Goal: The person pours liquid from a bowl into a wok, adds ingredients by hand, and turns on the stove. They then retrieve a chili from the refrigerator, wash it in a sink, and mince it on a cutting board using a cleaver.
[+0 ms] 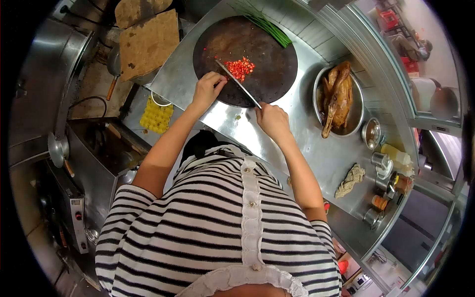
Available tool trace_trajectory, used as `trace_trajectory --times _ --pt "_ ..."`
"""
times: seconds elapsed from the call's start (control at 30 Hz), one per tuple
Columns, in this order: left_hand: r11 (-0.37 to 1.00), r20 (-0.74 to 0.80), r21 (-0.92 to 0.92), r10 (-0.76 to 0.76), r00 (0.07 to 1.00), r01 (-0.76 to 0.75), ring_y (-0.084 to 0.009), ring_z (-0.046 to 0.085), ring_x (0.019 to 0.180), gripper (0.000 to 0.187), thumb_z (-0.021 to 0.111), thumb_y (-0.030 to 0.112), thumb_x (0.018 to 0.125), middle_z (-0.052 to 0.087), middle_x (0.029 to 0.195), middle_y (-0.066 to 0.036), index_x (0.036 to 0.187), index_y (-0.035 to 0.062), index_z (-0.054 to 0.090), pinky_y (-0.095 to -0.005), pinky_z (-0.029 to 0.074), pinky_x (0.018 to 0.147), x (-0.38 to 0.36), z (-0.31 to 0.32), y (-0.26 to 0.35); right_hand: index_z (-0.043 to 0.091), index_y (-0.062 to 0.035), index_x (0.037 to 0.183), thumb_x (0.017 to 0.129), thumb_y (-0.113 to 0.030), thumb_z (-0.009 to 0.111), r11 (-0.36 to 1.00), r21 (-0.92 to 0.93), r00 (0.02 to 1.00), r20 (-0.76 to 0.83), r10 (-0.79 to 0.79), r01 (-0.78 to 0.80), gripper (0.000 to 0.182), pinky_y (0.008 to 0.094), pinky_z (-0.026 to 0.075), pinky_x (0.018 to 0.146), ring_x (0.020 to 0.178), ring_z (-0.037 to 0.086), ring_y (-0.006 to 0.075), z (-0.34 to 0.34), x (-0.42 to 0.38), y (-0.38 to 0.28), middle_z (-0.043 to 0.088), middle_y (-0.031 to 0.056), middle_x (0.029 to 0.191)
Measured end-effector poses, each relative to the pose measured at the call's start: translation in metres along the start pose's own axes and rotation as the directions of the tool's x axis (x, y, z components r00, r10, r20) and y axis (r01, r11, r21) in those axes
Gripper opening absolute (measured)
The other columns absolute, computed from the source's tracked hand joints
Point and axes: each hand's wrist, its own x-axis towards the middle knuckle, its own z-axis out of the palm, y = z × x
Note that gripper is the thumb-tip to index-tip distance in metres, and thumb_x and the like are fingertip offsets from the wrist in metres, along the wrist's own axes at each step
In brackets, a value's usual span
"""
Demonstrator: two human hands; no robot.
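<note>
My right hand [273, 120] is wrapped round the handle of a kitchen knife [239, 85]. Its blade points up and to the left across a round, dark chopping board [277, 69]. Beside the blade lies a pile of chopped red chilli [241, 68]. My left hand [210, 89] rests at the board's near left edge, close to the blade, with fingers curled and pressed together; whatever they hold, if anything, is too small to make out. A bunch of green chives or scallions [269, 28] lies along the board's far right edge.
On the steel counter [309, 161] to the right are a bowl [316, 94] with a roasted bird [339, 96], a smaller metal bowl [371, 132], a crumpled cloth [350, 180] and several seasoning containers. A yellow egg tray [156, 115] and cooking equipment stand to the left.
</note>
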Motion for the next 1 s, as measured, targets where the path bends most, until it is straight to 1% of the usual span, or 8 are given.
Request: trace_trajectory --times 0.1,0.17,0.27,0.4,0.47,0.6,0.7,1.0 --pt "1.000 -0.040 -0.026 -0.017 0.999 0.016 -0.0271 0.059 0.072 0.008 0.065 0.001 0.071 0.060 0.076 -0.010 0.078 0.0004 0.061 -0.0333 0.047 0.062 -0.002 0.002 0.000 0.061 -0.0033 0.090 0.085 -0.024 0.048 0.999 0.020 0.999 -0.001 0.034 -0.034 0.025 0.0445 0.048 0.070 0.072 0.062 0.0361 -0.004 -0.011 0.004 0.062 0.0211 0.071" --pt "1.000 -0.049 -0.028 -0.007 0.999 0.005 -0.0270 0.059 0.071 0.008 0.065 0.002 0.071 0.060 0.076 -0.010 0.077 0.0000 0.060 -0.0332 0.047 0.062 -0.003 0.004 -0.005 0.062 -0.0049 0.089 0.084 -0.021 0.051 0.999 -0.032 0.999 -0.049 -0.018 0.016 0.020 0.0442 0.048 0.064 0.063 0.060 0.0366 -0.001 -0.020 0.007 0.060 0.0196 0.064" --pt "0.999 -0.012 0.053 0.004 1.000 -0.003 -0.0268 0.059 0.071 0.008 0.065 0.002 0.071 0.060 0.076 -0.011 0.077 0.0001 0.061 -0.0333 0.047 0.061 -0.003 0.002 -0.006 0.062 -0.0045 0.089 0.084 -0.019 0.050 0.997 -0.060 0.998 -0.026 -0.051 0.049 0.019 0.0444 0.048 0.062 0.063 0.060 0.0368 -0.001 -0.025 0.007 0.060 0.0205 0.064" --pt "0.998 0.020 -0.020 -0.055 0.998 0.055 -0.0272 0.059 0.070 0.010 0.066 0.003 0.071 0.060 0.075 -0.011 0.080 0.0006 0.062 -0.0331 0.047 0.062 -0.004 0.003 -0.009 0.061 -0.0039 0.087 0.084 -0.019 0.050 0.993 -0.086 0.997 -0.019 -0.076 0.074 0.019 0.0447 0.049 0.062 0.064 0.061 0.0368 0.013 -0.005 0.002 0.060 0.0215 0.065" --pt "0.999 0.001 -0.014 -0.043 0.999 0.043 -0.0275 0.059 0.071 0.010 0.065 0.002 0.071 0.060 0.076 -0.011 0.081 0.0010 0.062 -0.0332 0.048 0.063 -0.002 0.004 -0.009 0.061 -0.0039 0.088 0.084 -0.021 0.050 0.987 -0.156 0.999 0.014 -0.043 0.045 0.021 0.0447 0.049 0.064 0.067 0.061 0.0363 0.015 0.002 -0.002 0.061 0.0206 0.069" --pt "1.000 0.013 -0.013 0.022 1.000 -0.022 -0.0279 0.059 0.075 0.011 0.064 0.002 0.072 0.061 0.081 -0.011 0.083 0.0014 0.063 -0.0339 0.048 0.067 -0.004 0.001 -0.006 0.064 -0.0033 0.087 0.083 -0.021 0.050 0.999 0.029 0.999 0.032 0.022 -0.023 0.023 0.0441 0.048 0.070 0.073 0.061 0.0364 -0.005 0.001 0.002 0.062 0.0214 0.073" --pt "0.997 -0.004 0.024 0.075 0.997 -0.075 -0.0284 0.059 0.078 0.012 0.063 0.001 0.071 0.061 0.083 -0.011 0.083 0.0015 0.063 -0.0345 0.048 0.068 -0.004 0.003 -0.006 0.063 -0.0035 0.086 0.084 -0.022 0.050 0.999 0.027 1.000 0.002 0.019 -0.019 0.023 0.0441 0.048 0.071 0.074 0.061 0.0365 -0.002 -0.007 0.005 0.062 0.0214 0.073" --pt "0.993 -0.016 0.061 0.097 0.995 -0.096 -0.0299 0.057 0.075 0.010 0.062 0.001 0.069 0.059 0.079 -0.012 0.079 0.0009 0.061 -0.0356 0.047 0.068 -0.003 0.006 -0.007 0.062 -0.0055 0.093 0.085 -0.020 0.049 0.993 -0.119 1.000 -0.001 -0.015 0.015 0.021 0.0430 0.049 0.064 0.066 0.062 0.0354 0.016 -0.006 0.001 0.062 0.0204 0.070"
